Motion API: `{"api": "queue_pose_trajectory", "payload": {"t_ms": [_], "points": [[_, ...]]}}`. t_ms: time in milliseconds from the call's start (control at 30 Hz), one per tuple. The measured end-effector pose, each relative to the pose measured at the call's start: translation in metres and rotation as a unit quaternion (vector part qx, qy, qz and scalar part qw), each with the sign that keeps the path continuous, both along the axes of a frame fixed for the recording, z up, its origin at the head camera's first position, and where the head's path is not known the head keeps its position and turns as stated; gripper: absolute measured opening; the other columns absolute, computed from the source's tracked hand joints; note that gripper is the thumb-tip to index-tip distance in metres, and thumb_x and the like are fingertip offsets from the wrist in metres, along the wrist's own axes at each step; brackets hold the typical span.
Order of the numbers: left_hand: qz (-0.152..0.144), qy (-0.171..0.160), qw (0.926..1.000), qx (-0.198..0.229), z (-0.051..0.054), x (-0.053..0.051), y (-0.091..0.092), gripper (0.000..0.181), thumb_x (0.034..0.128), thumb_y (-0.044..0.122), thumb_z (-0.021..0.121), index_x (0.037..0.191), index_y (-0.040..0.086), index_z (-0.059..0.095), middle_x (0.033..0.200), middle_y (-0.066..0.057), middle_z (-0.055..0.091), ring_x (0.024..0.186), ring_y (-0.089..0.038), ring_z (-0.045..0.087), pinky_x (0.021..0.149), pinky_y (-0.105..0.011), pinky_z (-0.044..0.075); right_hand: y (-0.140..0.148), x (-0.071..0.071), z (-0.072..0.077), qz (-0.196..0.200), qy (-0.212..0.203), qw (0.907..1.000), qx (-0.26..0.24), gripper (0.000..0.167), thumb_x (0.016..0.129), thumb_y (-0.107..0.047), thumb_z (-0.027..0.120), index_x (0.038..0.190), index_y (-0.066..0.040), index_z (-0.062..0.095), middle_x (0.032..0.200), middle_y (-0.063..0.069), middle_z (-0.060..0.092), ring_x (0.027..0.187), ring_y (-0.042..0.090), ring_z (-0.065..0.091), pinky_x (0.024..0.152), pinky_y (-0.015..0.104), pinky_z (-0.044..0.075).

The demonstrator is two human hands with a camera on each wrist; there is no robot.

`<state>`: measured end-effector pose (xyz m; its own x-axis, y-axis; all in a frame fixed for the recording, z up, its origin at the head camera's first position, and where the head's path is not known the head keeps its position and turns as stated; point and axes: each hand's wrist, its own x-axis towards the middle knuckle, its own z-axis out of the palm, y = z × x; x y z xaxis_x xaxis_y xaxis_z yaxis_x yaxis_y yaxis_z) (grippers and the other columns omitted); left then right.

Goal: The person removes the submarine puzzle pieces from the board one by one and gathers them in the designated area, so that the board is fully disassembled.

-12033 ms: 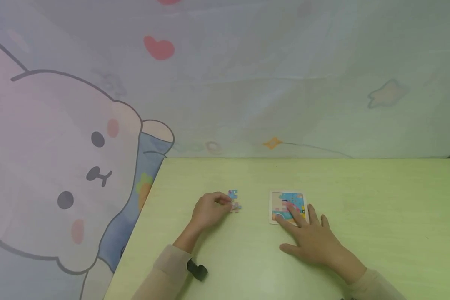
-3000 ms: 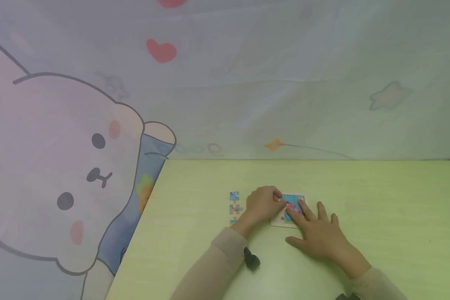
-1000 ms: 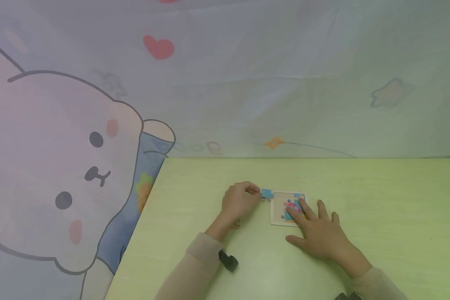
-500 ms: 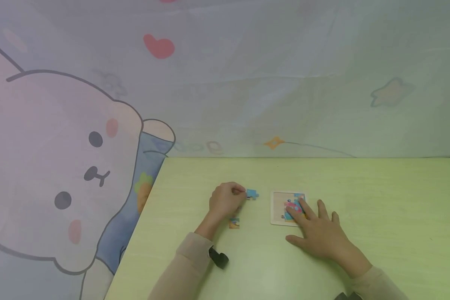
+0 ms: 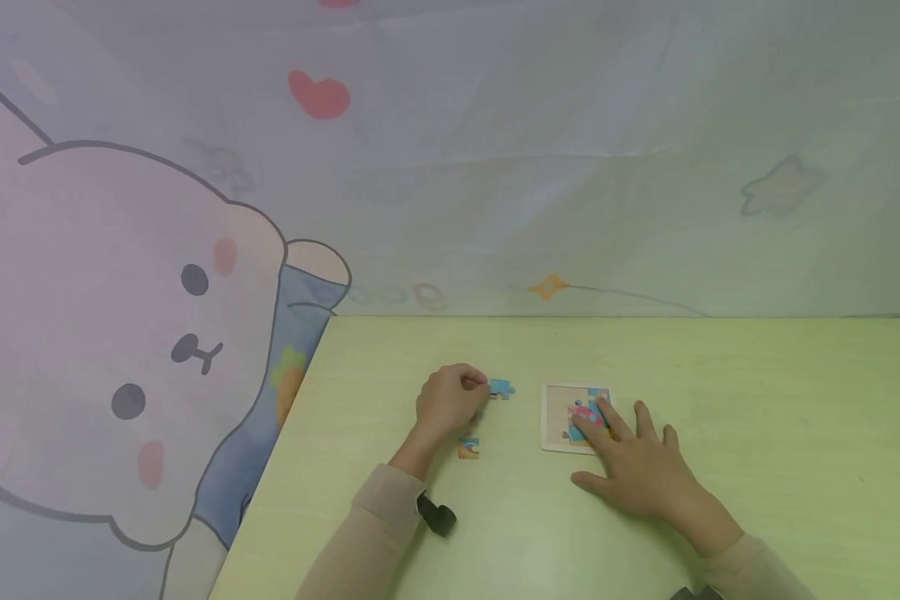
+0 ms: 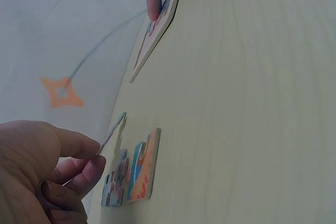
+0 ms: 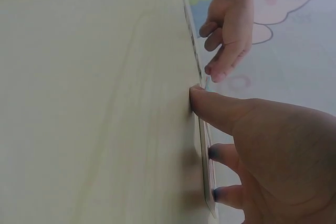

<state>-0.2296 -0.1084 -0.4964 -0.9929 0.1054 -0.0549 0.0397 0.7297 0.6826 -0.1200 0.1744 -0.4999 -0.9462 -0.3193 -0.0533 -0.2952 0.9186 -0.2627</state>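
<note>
My left hand (image 5: 450, 400) pinches a blue jigsaw piece (image 5: 501, 389) between thumb and fingertips, left of the puzzle tray. In the left wrist view that piece (image 6: 113, 131) is tilted above the table. Below the hand lies a blue-and-orange piece (image 5: 468, 448); other loose pieces (image 6: 116, 184) are mostly hidden by the hand in the head view. My right hand (image 5: 637, 471) has its fingers spread, index and middle fingertips on the pieces in the square tray (image 5: 555, 442). The tray's left and upper part shows bare wood; pink and blue pieces (image 5: 585, 412) fill part of its right side.
A pale yellow-green table (image 5: 780, 433) bears everything. Behind it hangs a printed cloth (image 5: 495, 208) with a large cartoon animal (image 5: 157, 333) on the left. A dark strap part (image 5: 437, 515) sits at the left wrist.
Pieces from the tray's left column and top have gone since the earliest frame. Over the last second the left hand has carried the blue piece leftward from the tray's corner. The right hand stays put.
</note>
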Motion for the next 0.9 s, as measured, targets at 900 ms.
{"api": "queue_pose_trajectory", "payload": {"t_ms": [900], "points": [[-0.127,0.009,0.9915,0.028,0.007,0.02,0.052,0.011,0.0973,0.028,0.07,0.102,0.022,0.078,0.088,0.017,0.068,0.078,-0.006,0.06,0.064,-0.028,0.05,-0.004,0.017,0.001,0.007,0.002,1.0,-0.001,0.074,0.095,-0.062,0.064,0.158,-0.028,0.045,0.165,0.017,0.034,0.14,0.066,0.028,0.096,0.086,0.028]]}}
